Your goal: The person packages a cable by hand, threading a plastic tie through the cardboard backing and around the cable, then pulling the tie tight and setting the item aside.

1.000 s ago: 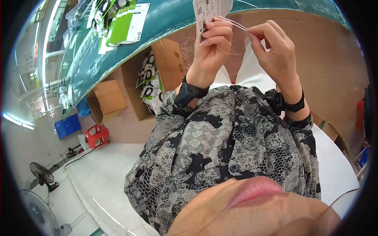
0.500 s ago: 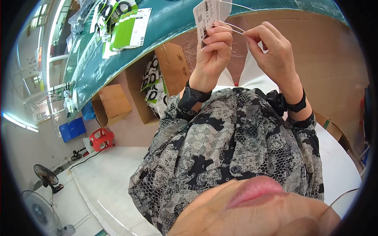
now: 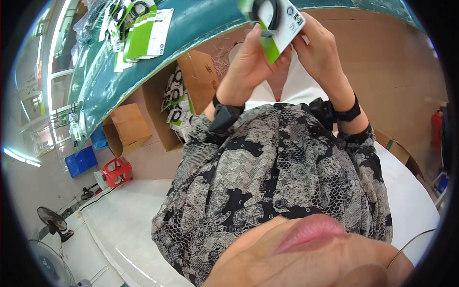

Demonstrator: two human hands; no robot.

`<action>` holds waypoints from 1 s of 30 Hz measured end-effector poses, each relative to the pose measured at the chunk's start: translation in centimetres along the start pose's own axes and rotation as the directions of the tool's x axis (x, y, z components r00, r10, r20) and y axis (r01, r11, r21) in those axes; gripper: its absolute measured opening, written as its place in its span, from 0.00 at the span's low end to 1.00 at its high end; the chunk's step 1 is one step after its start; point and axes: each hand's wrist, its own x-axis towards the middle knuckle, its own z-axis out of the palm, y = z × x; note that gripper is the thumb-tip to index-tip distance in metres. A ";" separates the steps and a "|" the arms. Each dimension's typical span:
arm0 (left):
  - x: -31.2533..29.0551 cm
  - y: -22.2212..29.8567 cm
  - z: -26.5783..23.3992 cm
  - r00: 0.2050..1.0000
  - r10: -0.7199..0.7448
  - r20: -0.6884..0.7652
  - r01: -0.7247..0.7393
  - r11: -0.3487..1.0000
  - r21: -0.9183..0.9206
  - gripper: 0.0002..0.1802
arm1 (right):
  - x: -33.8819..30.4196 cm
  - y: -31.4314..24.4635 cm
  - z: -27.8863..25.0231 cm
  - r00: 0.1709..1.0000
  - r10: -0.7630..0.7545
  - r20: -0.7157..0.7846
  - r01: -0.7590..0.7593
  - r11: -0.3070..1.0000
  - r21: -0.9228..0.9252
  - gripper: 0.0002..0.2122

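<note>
A green-and-white packaging card (image 3: 285, 34) with a black coiled cable on its front is up near the table's front edge, tilted. My left hand (image 3: 245, 64) grips its left side, thumb on the front by the coil. My right hand (image 3: 319, 45) is closed on the card's right edge, with some fingers hidden behind it. The card's top runs out of the picture. On the green table (image 3: 201, 31) to the left lies a fanned stack of green-and-white cards (image 3: 152, 37).
Beyond the stack lie more carded black cables (image 3: 138, 8). Below the table, an open carton (image 3: 198, 76) holds several carded cables, with a smaller carton (image 3: 126, 126) beside it. A red plastic stand (image 3: 117, 173), a blue bin (image 3: 84, 161) and fans (image 3: 51, 218) stand at the left.
The card has turned from its printed back to its cable side. My right hand has moved from the thin white strands to the card's edge; the strands no longer show.
</note>
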 end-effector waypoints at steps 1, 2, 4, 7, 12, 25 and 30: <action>0.0 0.3 0.4 0.996 0.029 -0.081 -0.018 0.991 0.134 0.19 | -0.4 0.7 0.1 0.993 0.118 0.022 -0.119 0.991 0.059 0.10; 0.0 0.5 0.6 0.985 0.074 -0.157 -0.029 0.962 0.270 0.20 | -0.7 1.4 0.2 0.972 0.228 0.051 -0.233 0.966 0.116 0.13; -0.1 0.8 0.5 0.980 0.118 -0.158 -0.058 0.937 0.346 0.21 | -1.4 2.6 0.7 0.972 0.232 0.030 -0.234 0.963 0.134 0.14; -0.2 1.0 0.5 0.965 0.205 -0.163 -0.096 0.856 0.508 0.21 | -2.0 3.9 1.3 0.969 0.245 -0.027 -0.236 0.953 0.191 0.14; -0.5 0.0 0.6 0.959 0.203 -0.197 -0.062 0.830 0.554 0.20 | -2.7 5.0 1.4 0.972 0.234 -0.026 -0.187 0.838 0.513 0.13; -0.2 -1.0 0.2 0.865 0.499 -0.040 -0.228 0.464 0.856 0.19 | -1.2 2.6 -1.8 0.900 -0.401 0.168 0.434 0.809 -0.395 0.19; 0.0 -2.3 -0.1 0.852 0.524 0.015 -0.327 0.509 0.796 0.17 | -1.2 2.5 -1.5 0.912 -0.348 0.219 0.388 0.904 -0.181 0.19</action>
